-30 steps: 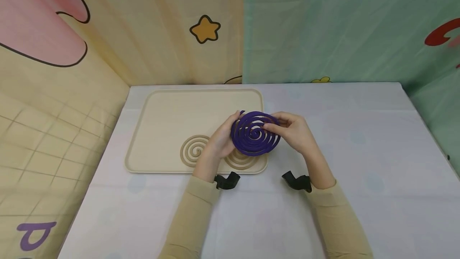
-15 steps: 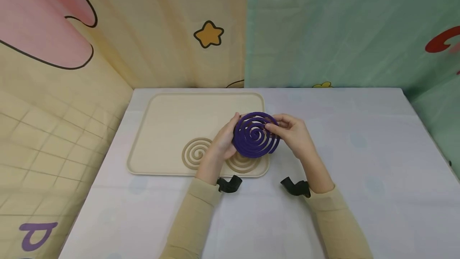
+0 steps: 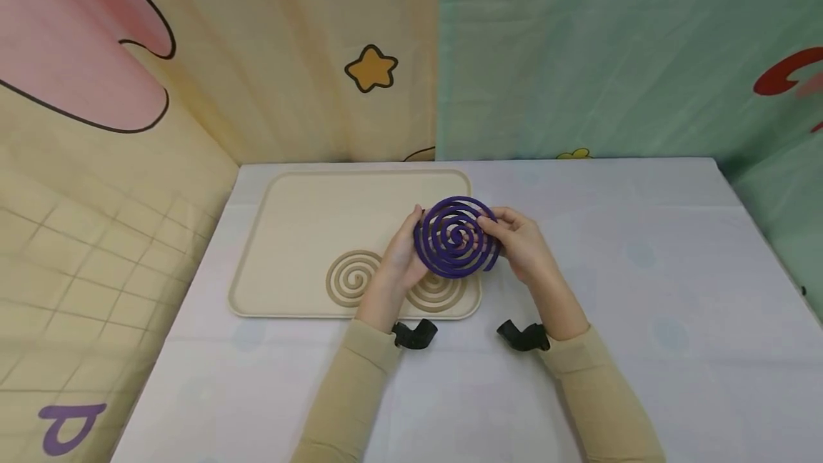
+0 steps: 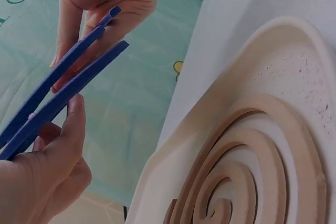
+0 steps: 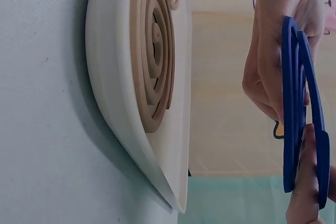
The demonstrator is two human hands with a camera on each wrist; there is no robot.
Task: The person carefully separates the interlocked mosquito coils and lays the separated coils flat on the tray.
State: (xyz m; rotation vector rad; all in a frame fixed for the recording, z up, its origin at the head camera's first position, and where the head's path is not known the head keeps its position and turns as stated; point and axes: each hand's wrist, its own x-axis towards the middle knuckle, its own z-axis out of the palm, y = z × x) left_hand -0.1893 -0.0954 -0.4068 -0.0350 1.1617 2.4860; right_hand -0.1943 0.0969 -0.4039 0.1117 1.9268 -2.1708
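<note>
Over the tray's front right corner, both hands hold a pair of purple-blue mosquito coils (image 3: 453,240) raised off the table. My left hand (image 3: 400,263) grips their left edge, its palm partly behind them. At the right side, my right hand (image 3: 529,245) pinches the windings between thumb and fingers. The left wrist view shows the coils (image 4: 63,93) edge-on as two layers with a narrow gap between them. In the right wrist view the layers (image 5: 289,103) also stand apart toward the lower end, with a finger between them.
A cream rectangular tray (image 3: 289,234) lies on the white-covered table (image 3: 643,291). Two tan coils lie in it: one whole coil (image 3: 347,279) left of my left wrist, another coil (image 3: 437,295) partly hidden under the held ones. Patterned cloth walls (image 3: 566,56) stand behind the table.
Both hands stay over the tray corner. The coils have turned slightly, and a loose coil end now shows at their lower right instead of the upper left. The head view has tilted a little.
</note>
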